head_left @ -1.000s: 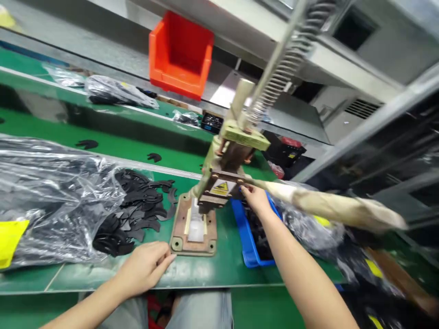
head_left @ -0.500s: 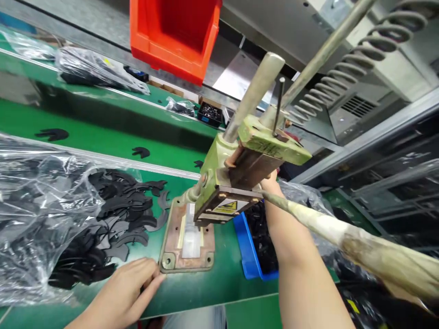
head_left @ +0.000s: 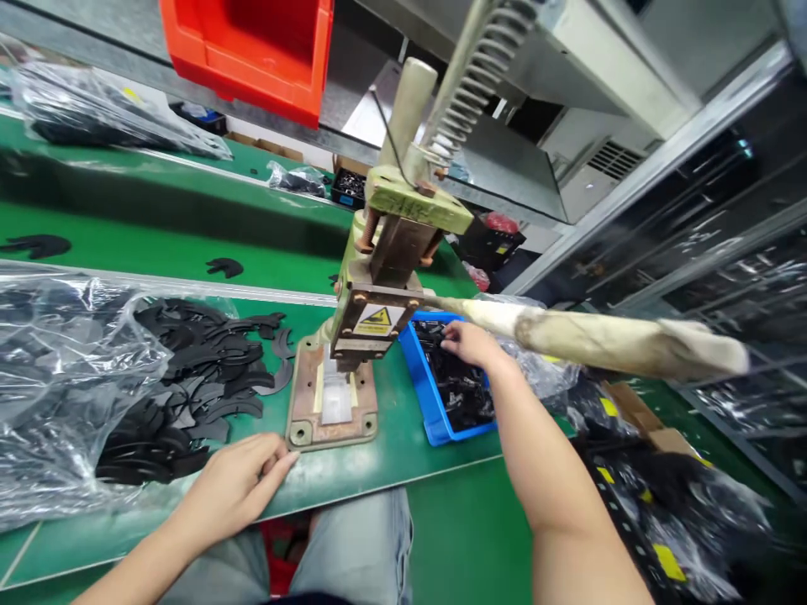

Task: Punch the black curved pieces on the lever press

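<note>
A green hand press (head_left: 378,290) with a worn metal base (head_left: 306,395) stands on the green table. My left hand (head_left: 243,479) rests at the base's front left corner, its fingers curled; whether they hold anything is hidden. My right hand (head_left: 470,343) is over the back of a blue bin (head_left: 435,433) full of small black parts, fingers bent together on something too small to make out. The press's long wrapped handle (head_left: 586,340) extends rightward, just above my right forearm. Curved black pieces (head_left: 214,361) lie heaped left of the press, partly in a clear plastic bag (head_left: 69,395).
Overhead at the back hangs a red bin (head_left: 252,59). Behind the press runs a green belt (head_left: 145,252) with a few black pieces on it. Bagged parts (head_left: 681,504) lie at the right, near a metal rack (head_left: 744,277).
The view has swung right. My right hand, mostly hidden behind the press and its handle before, now shows over the blue bin. My left hand stays at the base's corner.
</note>
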`<state>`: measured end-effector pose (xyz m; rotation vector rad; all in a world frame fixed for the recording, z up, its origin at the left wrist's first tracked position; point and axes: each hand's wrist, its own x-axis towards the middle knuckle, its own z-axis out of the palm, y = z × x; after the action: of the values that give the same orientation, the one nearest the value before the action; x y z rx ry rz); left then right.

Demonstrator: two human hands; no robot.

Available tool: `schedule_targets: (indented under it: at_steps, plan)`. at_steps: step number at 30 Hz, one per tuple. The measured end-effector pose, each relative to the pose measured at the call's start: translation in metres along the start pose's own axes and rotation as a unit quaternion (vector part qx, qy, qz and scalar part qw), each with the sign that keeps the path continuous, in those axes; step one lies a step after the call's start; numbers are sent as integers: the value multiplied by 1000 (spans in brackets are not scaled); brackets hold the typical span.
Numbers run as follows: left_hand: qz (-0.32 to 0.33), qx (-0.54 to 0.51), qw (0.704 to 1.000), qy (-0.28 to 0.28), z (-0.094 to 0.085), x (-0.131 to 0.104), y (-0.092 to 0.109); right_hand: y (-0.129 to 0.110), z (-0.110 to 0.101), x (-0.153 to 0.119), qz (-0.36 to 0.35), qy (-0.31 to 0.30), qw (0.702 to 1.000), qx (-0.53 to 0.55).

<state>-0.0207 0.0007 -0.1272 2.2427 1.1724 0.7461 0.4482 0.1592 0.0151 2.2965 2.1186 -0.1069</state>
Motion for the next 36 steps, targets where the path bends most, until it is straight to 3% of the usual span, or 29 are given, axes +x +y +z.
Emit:
schedule_targets:
  at_steps: [4,8,17,25,31,36]
  plan:
    - [-18,13,1000,-9,0,-1,1,3,26,-52,-20,-109,994,-11]
    - [-39,16,999,-16,0,-2,1,-4,42,-76,-4,-108,994,-17]
    - [-82,5,997,-12,0,-2,2,5,33,-101,35,1,999,34]
    - [-90,1,996,7,0,-6,3,17,29,-133,53,100,985,126]
    - [-90,16,996,9,1,-3,4,14,31,-158,2,192,953,236]
    - [-95,28,995,2,2,-4,2,-3,40,-180,-78,256,901,342]
